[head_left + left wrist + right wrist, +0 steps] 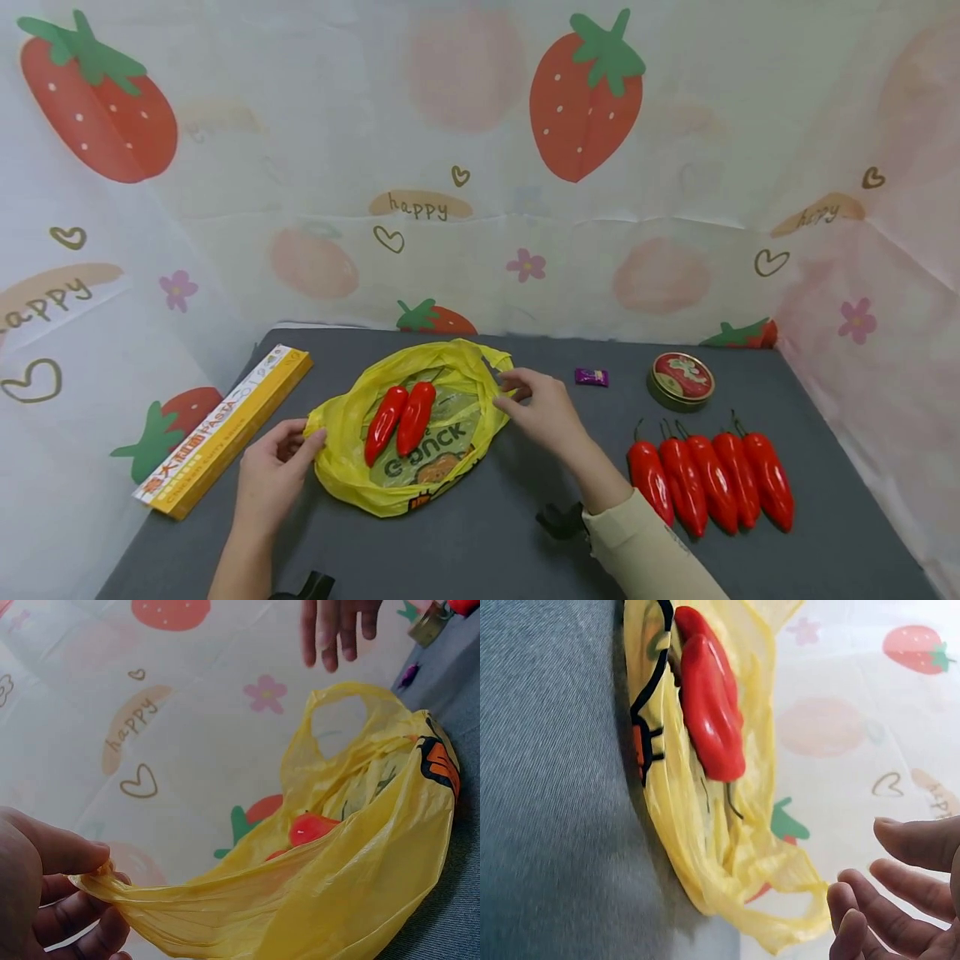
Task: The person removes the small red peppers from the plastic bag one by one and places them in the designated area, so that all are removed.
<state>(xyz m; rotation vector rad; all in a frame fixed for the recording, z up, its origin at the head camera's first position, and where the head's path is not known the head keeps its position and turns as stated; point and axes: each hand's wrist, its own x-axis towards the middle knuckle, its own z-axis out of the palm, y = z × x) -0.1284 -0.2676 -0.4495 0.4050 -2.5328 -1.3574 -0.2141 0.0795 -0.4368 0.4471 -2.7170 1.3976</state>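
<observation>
A yellow plastic bag [341, 467] lies spread with its mouth up, and two red chili peppers [415, 419] rest inside it. My left hand [273, 475] pinches the bag's left edge between thumb and fingers; the left wrist view shows the plastic drawn taut from the thumb [71, 851]. At the bag's right side is my right hand [543, 412], its fingers loosely bent with nothing between them. In the left wrist view a gap separates this right hand [341, 630] from the bag's loop handle [300, 742]. The right wrist view shows one pepper's dark stem [733, 801].
Several red chili peppers [716, 483] lie in a row at the right of the dark table [480, 558]. Behind them stands a round tin [681, 382], with a small purple packet [592, 377] to its left. A yellow pasta box [225, 433] lies at the left edge.
</observation>
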